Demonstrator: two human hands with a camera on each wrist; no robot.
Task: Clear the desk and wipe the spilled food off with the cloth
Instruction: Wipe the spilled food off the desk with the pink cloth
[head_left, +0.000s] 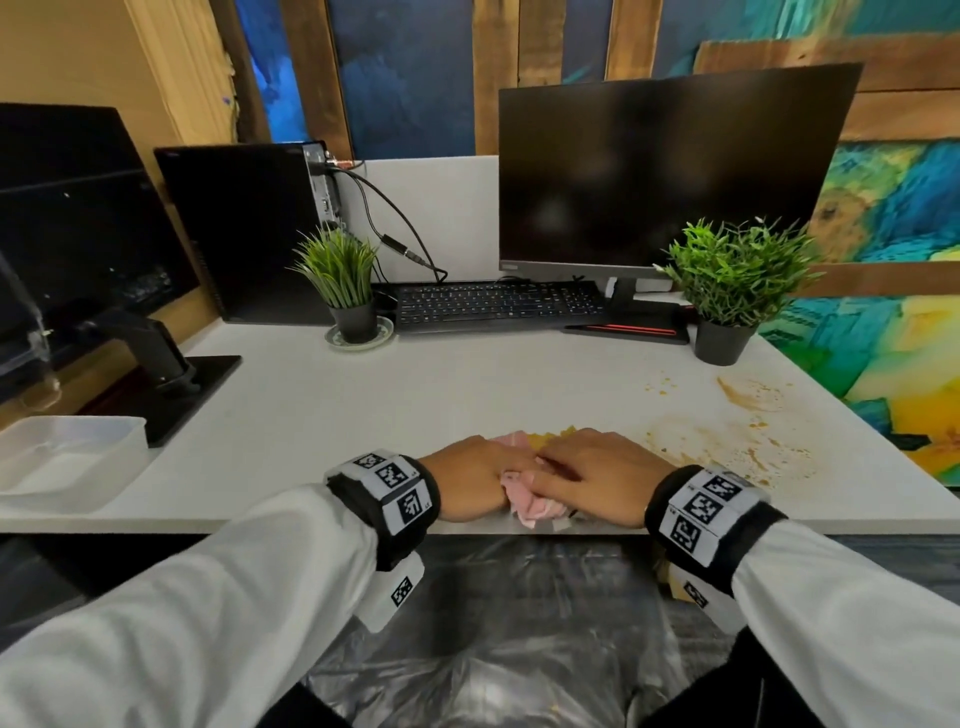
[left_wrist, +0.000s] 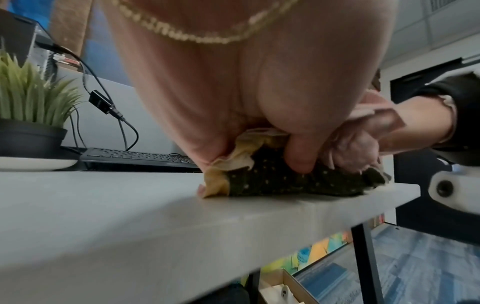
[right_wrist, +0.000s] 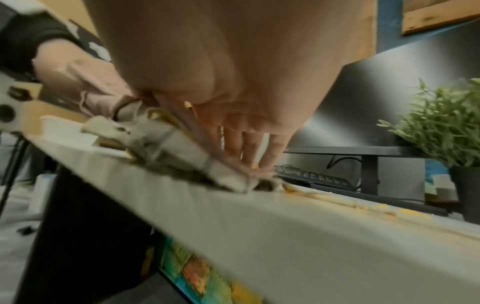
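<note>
A crumpled pink cloth (head_left: 530, 506) lies at the front edge of the white desk (head_left: 363, 415), between my two hands. My left hand (head_left: 478, 480) grips the bundle; in the left wrist view its thumb (left_wrist: 301, 160) digs into the cloth (left_wrist: 272, 181), which shows yellow stains there. My right hand (head_left: 587, 475) lies flat on the cloth, its straight fingers (right_wrist: 249, 150) pressing the cloth (right_wrist: 176, 152) down. Yellow-brown food smears and crumbs (head_left: 727, 436) spread over the desk to the right of the hands.
At the back stand a keyboard (head_left: 498, 304), a monitor (head_left: 670, 171), a computer tower (head_left: 249, 228) and two potted plants (head_left: 345, 291) (head_left: 732, 291). A second monitor (head_left: 78, 234) and a white container (head_left: 67, 457) are at the left. A plastic bag (head_left: 519, 623) hangs below the desk edge.
</note>
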